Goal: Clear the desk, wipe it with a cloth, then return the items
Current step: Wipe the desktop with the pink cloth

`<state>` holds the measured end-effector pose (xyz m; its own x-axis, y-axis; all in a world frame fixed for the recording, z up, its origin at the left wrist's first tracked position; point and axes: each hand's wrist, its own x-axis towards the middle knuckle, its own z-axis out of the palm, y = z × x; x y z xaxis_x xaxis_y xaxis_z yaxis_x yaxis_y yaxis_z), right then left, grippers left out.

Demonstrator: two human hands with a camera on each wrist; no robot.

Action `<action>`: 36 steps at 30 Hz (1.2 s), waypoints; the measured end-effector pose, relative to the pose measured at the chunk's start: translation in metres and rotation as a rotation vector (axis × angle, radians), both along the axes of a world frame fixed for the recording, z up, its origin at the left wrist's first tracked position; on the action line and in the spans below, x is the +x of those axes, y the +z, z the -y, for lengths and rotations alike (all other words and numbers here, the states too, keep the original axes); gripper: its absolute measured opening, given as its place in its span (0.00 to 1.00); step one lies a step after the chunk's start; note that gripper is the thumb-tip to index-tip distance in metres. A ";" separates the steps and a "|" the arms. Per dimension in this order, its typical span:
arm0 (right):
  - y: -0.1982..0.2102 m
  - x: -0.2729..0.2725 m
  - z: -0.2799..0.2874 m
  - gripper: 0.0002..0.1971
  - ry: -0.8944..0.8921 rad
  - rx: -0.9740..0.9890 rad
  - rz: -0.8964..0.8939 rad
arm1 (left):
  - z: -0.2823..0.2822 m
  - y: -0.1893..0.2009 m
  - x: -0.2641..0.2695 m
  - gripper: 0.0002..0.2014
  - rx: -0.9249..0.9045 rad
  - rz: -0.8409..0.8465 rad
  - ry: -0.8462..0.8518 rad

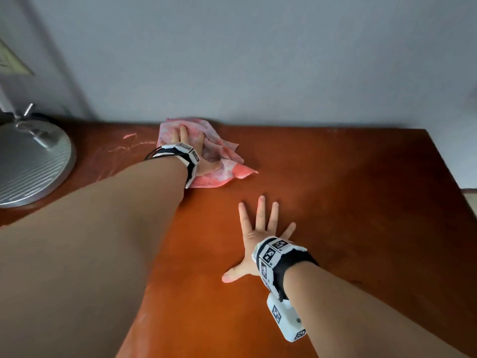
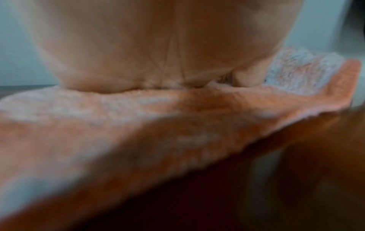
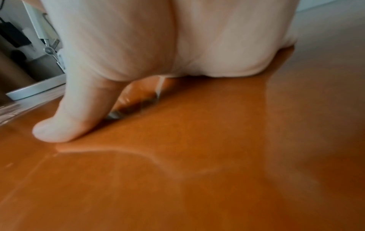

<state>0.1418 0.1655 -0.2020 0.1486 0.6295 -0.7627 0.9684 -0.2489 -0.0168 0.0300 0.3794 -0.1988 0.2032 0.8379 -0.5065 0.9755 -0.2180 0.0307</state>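
The left hand [image 1: 189, 143] lies flat on the cloth [image 1: 222, 156], fingers straight, pressing it to the desk [image 1: 348, 189] at the far edge, close to the wall; unwiped wood stretches to the right and near, so the stroke likely runs that way; the right hand [image 1: 258, 241] is splayed flat on bare wood, nearer, holding nothing; the cloth is soft, crumpled, pink-mottled; the desk is smooth, glossy orange-brown; 1 round metal lamp base [image 1: 31, 164] sits far left.

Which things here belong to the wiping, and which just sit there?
In the job:
- crumpled pink cloth, pressed by left hand
- reddish-brown wooden desk
- right hand, flat on desk

Lying about:
- round silver metal lamp base
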 end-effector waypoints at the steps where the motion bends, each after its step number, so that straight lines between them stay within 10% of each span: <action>1: 0.000 0.001 0.000 0.79 -0.001 0.000 -0.003 | -0.006 -0.001 0.003 0.54 0.017 -0.002 -0.005; 11: 0.006 0.001 0.001 0.78 0.002 0.026 0.024 | 0.046 -0.017 -0.016 0.50 0.118 0.070 -0.017; 27: 0.017 -0.004 0.025 0.75 0.063 0.224 0.088 | 0.416 -0.005 -0.127 0.45 -0.142 -0.093 0.313; 36: 0.005 -0.058 0.043 0.62 0.233 0.298 -0.004 | 0.450 -0.008 -0.127 0.45 -0.175 -0.071 0.499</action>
